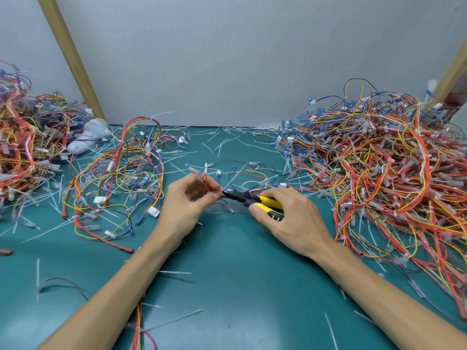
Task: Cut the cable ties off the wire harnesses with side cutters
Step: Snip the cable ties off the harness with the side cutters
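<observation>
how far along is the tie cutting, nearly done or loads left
Done: many cut ties litter the mat. In hand: the left hand pinches one harness while the right hand holds the side cutters at it. Left: the big right pile shows white ties on its bundles, so plenty likely remains.

Matt green mat; plastic-looking ties.

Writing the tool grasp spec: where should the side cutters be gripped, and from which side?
Grip the side cutters by the yellow handles, coming from the right. Their black jaws point left at the wires pinched by the left hand, so the handles trail right, long and padded. The right hand wraps them this way, fingers over the top, thumb on the near handle.
</observation>
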